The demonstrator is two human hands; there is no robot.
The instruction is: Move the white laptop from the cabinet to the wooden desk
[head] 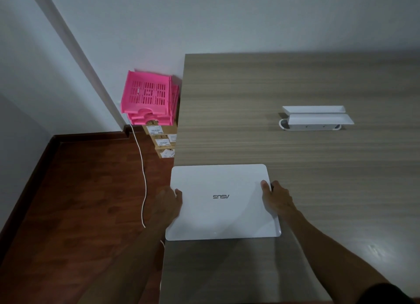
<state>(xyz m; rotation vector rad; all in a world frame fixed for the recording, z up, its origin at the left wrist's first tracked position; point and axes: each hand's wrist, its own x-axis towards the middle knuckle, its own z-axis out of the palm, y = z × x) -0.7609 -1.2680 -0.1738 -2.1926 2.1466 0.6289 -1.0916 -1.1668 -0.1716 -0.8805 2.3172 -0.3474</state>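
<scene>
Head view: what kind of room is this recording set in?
Probably a home office or spare room. A wide wooden desk against a plain wall holds a closed white laptop; stacked pink trays on cardboard boxes stand on the wood floor.

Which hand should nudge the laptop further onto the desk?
Left, probably. The white laptop slightly overhangs the wooden desk on its left edge, where the left hand grips it. The right hand holds the inboard edge and could only pull or steady.
</scene>
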